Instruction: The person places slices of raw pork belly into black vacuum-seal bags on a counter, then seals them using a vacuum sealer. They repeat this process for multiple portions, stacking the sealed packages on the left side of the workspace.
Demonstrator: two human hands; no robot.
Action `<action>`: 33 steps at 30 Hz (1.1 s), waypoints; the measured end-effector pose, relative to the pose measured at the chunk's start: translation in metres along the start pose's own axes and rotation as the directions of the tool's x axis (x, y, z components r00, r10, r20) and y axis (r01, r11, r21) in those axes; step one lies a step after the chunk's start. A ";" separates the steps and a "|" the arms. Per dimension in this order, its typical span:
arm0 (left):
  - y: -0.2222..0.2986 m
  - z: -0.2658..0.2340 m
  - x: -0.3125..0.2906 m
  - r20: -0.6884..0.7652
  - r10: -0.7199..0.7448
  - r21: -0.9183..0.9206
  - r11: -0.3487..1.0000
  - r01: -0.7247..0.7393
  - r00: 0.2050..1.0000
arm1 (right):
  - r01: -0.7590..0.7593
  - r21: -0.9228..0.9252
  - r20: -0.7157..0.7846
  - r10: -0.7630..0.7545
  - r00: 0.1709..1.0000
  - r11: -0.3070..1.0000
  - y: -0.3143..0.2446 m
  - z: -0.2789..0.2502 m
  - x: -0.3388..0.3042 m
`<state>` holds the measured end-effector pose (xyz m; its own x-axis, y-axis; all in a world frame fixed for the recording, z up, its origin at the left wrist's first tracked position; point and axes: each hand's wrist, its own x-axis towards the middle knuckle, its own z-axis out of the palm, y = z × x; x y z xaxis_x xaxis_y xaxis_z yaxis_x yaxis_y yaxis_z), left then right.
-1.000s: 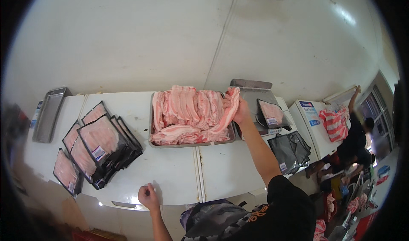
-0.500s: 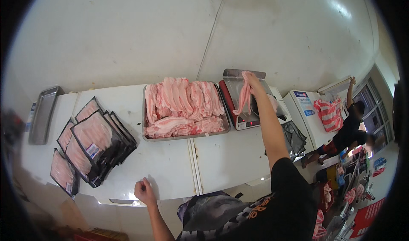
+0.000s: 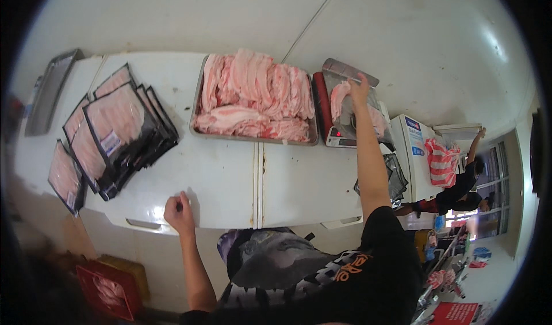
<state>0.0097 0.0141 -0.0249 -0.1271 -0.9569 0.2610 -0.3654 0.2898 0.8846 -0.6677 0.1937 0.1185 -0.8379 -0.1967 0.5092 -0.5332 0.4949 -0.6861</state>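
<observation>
My right hand (image 3: 358, 90) reaches over the kitchen scale (image 3: 342, 142) and pinches the upper end of a pink-and-white strip of sliced pork belly (image 3: 340, 99), which hangs down against the metal pan. More meat lies on the pan beside my wrist, partly hidden by my forearm. My left hand (image 3: 180, 212) is curled closed with the thumb up, above the front edge of the white surface, with nothing visible in it. Between my hands and further back stands a metal tray (image 3: 197, 130) heaped with sliced pork belly (image 3: 253, 86).
Several flat black-edged packs of sliced meat (image 3: 118, 121) are piled at the left, near an upright-leaning metal tray (image 3: 53, 92). Dark empty-looking bags (image 3: 395, 178) lie right of the scale. A red crate (image 3: 109, 267) stands low at left; another person (image 3: 454, 192) is at far right.
My right hand has brought the pork strip lower and nearer the scale pan. The view has shifted, so the table sits higher in the picture. My left hand remains closed.
</observation>
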 end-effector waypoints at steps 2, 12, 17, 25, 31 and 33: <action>-0.002 0.002 0.000 0.011 -0.015 -0.059 0.998 0.015 1.000 | 0.042 0.022 0.037 -0.043 0.998 0.999 -0.009 -0.005 -0.002; -0.005 0.003 0.001 -0.015 -0.024 -0.037 0.999 0.023 1.000 | 0.036 0.194 0.389 -0.111 0.915 0.980 -0.066 0.050 -0.015; -0.003 0.003 0.001 -0.030 -0.028 -0.027 0.999 0.027 0.999 | 0.002 0.208 0.548 -0.118 0.828 0.978 -0.103 0.106 -0.037; 0.000 0.002 0.003 -0.079 -0.006 -0.057 0.998 0.002 0.997 | -0.118 0.099 0.695 0.016 0.719 0.988 -0.163 0.195 -0.078; 0.001 0.003 0.001 -0.099 0.006 -0.057 0.998 -0.012 0.995 | -0.322 0.047 0.737 0.185 0.650 0.945 -0.164 0.199 -0.069; 0.004 0.000 0.003 -0.097 0.011 -0.036 0.999 -0.014 0.995 | -0.371 0.010 0.748 0.239 0.619 0.928 -0.176 0.198 -0.071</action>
<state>0.0076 0.0126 -0.0213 -0.0414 -0.9509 0.3067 -0.3302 0.3028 0.8940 -0.5379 -0.0468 0.1004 -0.7339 -0.6364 -0.2375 -0.1850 0.5237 -0.8316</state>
